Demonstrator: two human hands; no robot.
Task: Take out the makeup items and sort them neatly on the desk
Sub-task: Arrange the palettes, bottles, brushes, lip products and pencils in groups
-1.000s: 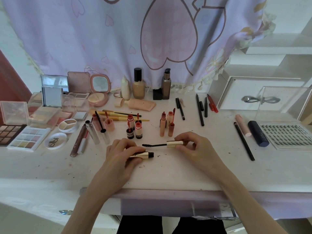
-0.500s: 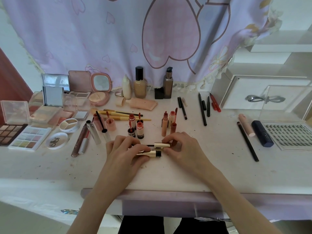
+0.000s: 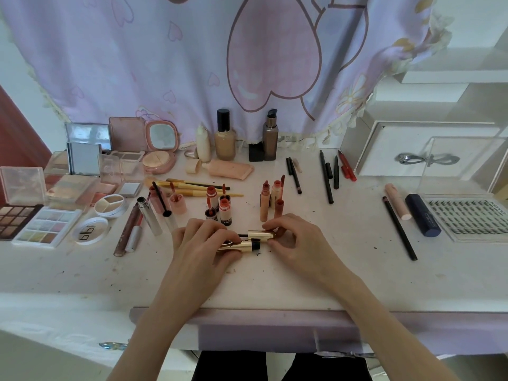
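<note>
My left hand [image 3: 203, 244] grips a gold mascara tube [image 3: 242, 246] lying on the white desk [image 3: 343, 270], its black neck pointing right. My right hand [image 3: 295, 240] pinches the gold cap of the mascara wand [image 3: 261, 234], which lies just behind the tube; most of the black wand is hidden behind my left fingers. Opened lip glosses [image 3: 270, 199] and small lipsticks [image 3: 220, 206] stand right behind my hands. Eyeshadow palettes [image 3: 46, 226] and compacts [image 3: 159, 149] fill the left side.
Foundation bottles [image 3: 225, 138] stand at the back by the curtain. Pencils [image 3: 327, 177] lie at the back right, a black pencil [image 3: 398, 229], a navy tube [image 3: 422, 214] and a lash tray [image 3: 467, 218] at the right. A white drawer box [image 3: 384, 152] stands at the far right.
My right hand has brought the wand leftwards from its drawn-out position until its cap lies beside the tube's neck. My left hand has stayed on the tube.
</note>
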